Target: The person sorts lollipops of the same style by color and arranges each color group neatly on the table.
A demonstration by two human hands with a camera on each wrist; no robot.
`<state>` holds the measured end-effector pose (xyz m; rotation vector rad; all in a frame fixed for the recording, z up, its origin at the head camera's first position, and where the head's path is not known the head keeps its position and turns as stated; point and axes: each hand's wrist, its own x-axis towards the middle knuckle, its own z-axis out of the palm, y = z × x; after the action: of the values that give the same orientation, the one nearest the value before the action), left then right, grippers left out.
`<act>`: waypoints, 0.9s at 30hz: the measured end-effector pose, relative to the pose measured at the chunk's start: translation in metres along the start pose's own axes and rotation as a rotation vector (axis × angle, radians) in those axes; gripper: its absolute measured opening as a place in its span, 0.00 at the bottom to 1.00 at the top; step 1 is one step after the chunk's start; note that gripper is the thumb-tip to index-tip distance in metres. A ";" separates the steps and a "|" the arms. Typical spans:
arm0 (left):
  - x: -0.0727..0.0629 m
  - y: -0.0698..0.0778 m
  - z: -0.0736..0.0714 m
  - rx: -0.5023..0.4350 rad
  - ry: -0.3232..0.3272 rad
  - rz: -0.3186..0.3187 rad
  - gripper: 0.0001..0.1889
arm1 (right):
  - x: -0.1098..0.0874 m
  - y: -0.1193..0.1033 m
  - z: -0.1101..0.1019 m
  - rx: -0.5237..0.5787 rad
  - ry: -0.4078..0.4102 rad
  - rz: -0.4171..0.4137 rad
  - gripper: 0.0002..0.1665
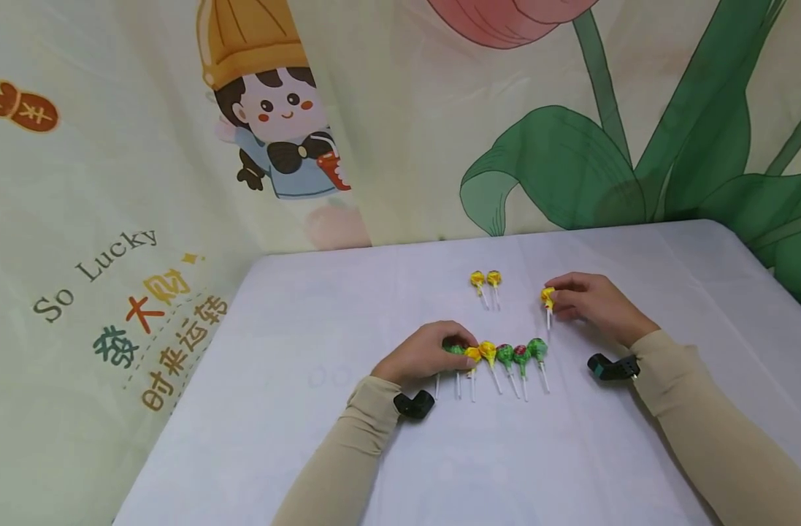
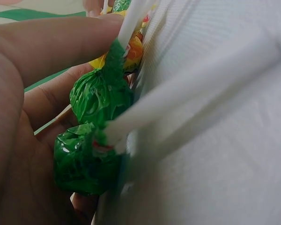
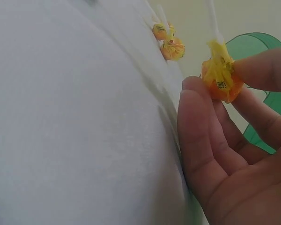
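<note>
Right hand (image 1: 593, 301) pinches a yellow lollipop (image 1: 547, 296) at right, left hand (image 1: 429, 351) apparently curled round the left-end lollipops (image 2: 100, 96) of a near row (image 1: 488, 352), two yellow lollipops (image 1: 494, 277) lying farther off, white tablecloth (image 1: 505, 467) beneath.

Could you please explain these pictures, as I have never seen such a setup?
There is no robot, just a person working bare-handed. The wide picture comes from a camera worn on the head; the two close ones come from small black cameras on the wrists. On the white surface lies a row of green and yellow lollipops, with two yellow lollipops beyond it. The left hand curls around the row's left end, partly hiding it. The right hand pinches another yellow lollipop by its wrapped head.
</note>
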<state>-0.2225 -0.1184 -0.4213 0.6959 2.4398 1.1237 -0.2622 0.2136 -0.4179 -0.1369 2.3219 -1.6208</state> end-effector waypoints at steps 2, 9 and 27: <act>0.000 0.000 0.001 0.000 -0.001 -0.002 0.12 | 0.002 0.001 -0.001 0.022 -0.004 0.006 0.24; 0.002 0.000 0.002 0.011 0.003 0.009 0.12 | 0.013 0.002 -0.001 0.077 -0.004 0.015 0.25; 0.003 -0.003 0.000 0.008 0.004 0.011 0.13 | 0.037 -0.001 0.005 0.190 0.001 0.025 0.27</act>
<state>-0.2255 -0.1186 -0.4244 0.7115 2.4476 1.1217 -0.2962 0.1994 -0.4262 -0.0639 2.1467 -1.8176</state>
